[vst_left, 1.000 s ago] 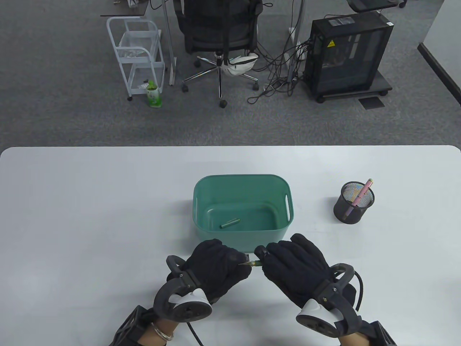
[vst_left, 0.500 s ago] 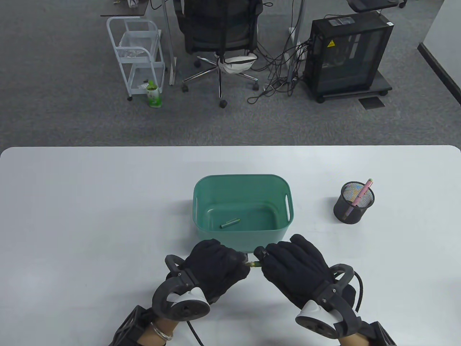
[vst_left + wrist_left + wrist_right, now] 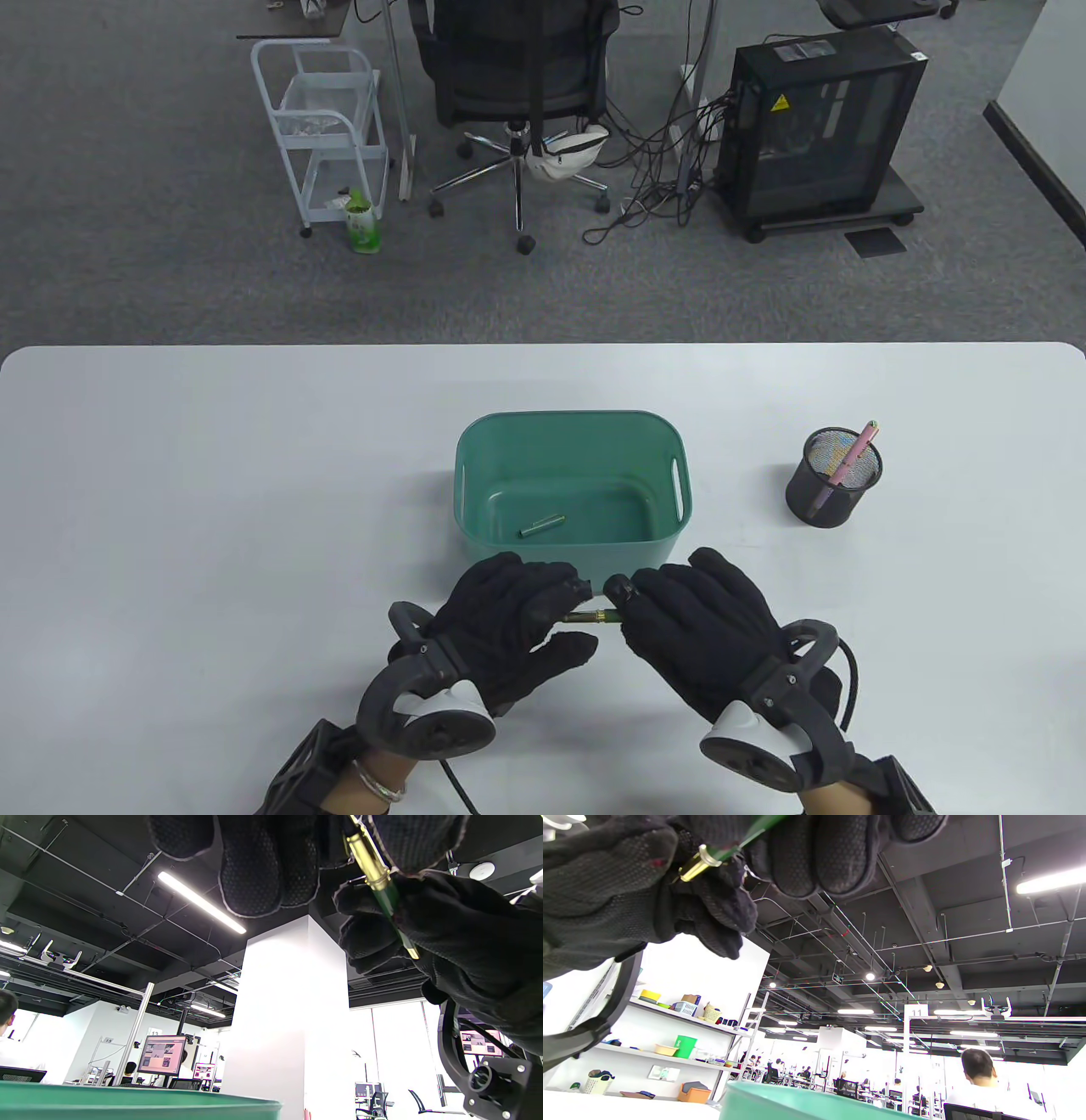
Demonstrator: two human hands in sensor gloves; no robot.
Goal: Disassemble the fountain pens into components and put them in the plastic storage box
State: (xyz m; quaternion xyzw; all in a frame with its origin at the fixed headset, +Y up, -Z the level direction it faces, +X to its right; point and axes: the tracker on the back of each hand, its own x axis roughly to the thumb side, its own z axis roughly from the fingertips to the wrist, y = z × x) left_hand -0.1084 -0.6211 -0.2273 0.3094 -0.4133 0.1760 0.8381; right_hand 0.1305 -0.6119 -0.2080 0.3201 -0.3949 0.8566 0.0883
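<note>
Green fountain pen [image 3: 584,616]: held level above the tabletop [image 3: 212,509], just in front of the near wall of the plastic storage box [image 3: 475,441], spanning the gap between the two gloved hands. Only a short stretch shows in the table view, a green body with a gold band. In the left wrist view the pen [image 3: 384,889] shows a gold section running into a green barrel with a gold tip; in the right wrist view the pen [image 3: 712,857] shows its gold ring and green shaft.

Left hand [image 3: 509,624]: grip closed on the pen's left end, fingers curled round it, thumb below and stretched toward the right. Knuckles up, back of the hand toward the camera, tracker [image 3: 428,722] on the wrist side.

Right hand [image 3: 700,624]: grip closed on the pen's right end, fingertips pinching it, index finger bent toward the box. Knuckles up, tracker [image 3: 759,747] behind it. The two hands sit near each other, almost touching at the fingertips.

Plastic storage box: green, open-topped, middle of the tabletop. One green pen part [image 3: 543,525] lies on its floor, left of centre, tilted.

Mesh pen holder [image 3: 827,497]: black, right of the box and well apart from it, holding a pink pen [image 3: 853,458] that leans right.
</note>
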